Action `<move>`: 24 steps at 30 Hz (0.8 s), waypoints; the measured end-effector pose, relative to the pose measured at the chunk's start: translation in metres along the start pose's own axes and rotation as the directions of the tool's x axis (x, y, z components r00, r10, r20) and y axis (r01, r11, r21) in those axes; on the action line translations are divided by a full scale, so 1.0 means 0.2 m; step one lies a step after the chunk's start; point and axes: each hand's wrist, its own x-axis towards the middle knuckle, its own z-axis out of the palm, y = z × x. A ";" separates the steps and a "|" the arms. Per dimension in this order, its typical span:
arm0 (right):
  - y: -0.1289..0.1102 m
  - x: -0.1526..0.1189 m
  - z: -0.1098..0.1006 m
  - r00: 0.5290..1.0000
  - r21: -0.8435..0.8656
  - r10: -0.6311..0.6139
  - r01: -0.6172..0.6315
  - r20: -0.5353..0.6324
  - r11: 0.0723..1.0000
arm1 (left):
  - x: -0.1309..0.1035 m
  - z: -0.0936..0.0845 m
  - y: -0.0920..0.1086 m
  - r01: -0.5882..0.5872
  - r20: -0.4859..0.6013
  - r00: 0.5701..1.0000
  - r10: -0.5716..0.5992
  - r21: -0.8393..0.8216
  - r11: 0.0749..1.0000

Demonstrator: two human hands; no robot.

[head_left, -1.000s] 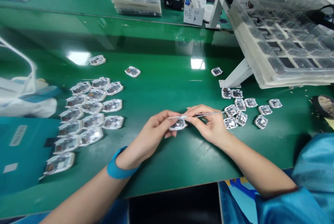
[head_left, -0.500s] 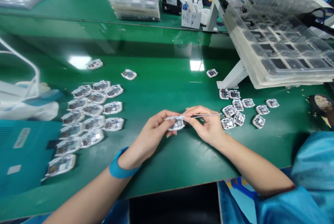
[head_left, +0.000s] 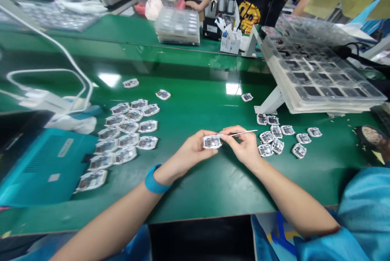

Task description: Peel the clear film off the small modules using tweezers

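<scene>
Near the middle of the green bench, my left hand [head_left: 191,148] grips a small white housing with a circuit board in it [head_left: 212,142]. Its thumb lies along the lower side, so the board faces up. Thin metal tweezers [head_left: 247,132] are pinched in my right hand [head_left: 243,147], at the housing's upper right edge. What the tweezer tips touch is too small to tell. Similar housings lie in a cluster [head_left: 128,126] to the left, and another group [head_left: 276,132] lies to the right. A blue band [head_left: 156,180] circles my left wrist.
Clear trays [head_left: 332,78] slope on a white stand at right. A teal box [head_left: 51,163] and white cable [head_left: 65,52] occupy the left. Behind are stacked trays [head_left: 178,27], a pen holder [head_left: 229,45] and a person [head_left: 252,9]. A round dish [head_left: 370,136] sits far right.
The view has tilted up and shifted left. My left thumb has moved off the housing's face to its lower side, uncovering the board. The right hand still holds the tweezers beside it.
</scene>
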 end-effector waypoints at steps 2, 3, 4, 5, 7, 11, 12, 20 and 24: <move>0.02 0.01 0.00 0.996 0.047 0.080 -0.078 -0.044 0.996 | 0.02 -0.01 -0.04 -0.027 -0.021 0.999 0.028 0.010 1.000; 0.04 0.02 0.00 0.990 0.074 0.116 -0.109 -0.086 0.991 | 0.04 -0.02 -0.06 -0.044 -0.045 0.998 0.045 0.020 0.999; 0.05 0.03 0.00 0.981 0.095 0.145 -0.133 -0.128 0.986 | 0.05 -0.02 -0.08 -0.063 -0.068 0.996 0.066 0.040 0.997; 0.07 0.04 0.00 0.972 0.104 0.167 -0.151 -0.165 0.983 | 0.06 -0.03 -0.10 -0.084 -0.086 0.992 0.089 0.063 0.994; 0.10 0.06 0.00 0.958 0.095 0.192 -0.176 -0.214 0.980 | 0.08 -0.04 -0.12 -0.118 -0.101 0.987 0.129 0.103 0.988; 0.15 0.08 0.00 0.951 0.043 0.200 -0.195 -0.234 0.980 | 0.11 -0.06 -0.16 -0.172 -0.103 0.977 0.186 0.132 0.976; 0.16 0.09 0.00 0.953 0.035 0.197 -0.195 -0.232 0.980 | 0.12 -0.06 -0.16 -0.186 -0.104 0.974 0.201 0.141 0.972; 0.21 0.11 0.00 0.954 -0.007 0.203 -0.210 -0.223 0.978 | 0.15 -0.09 -0.16 -0.269 -0.152 0.928 0.341 0.361 0.893; 0.23 0.10 0.00 0.960 -0.047 0.200 -0.213 -0.197 0.976 | 0.20 -0.13 -0.13 -0.241 -0.283 0.851 0.442 0.539 0.807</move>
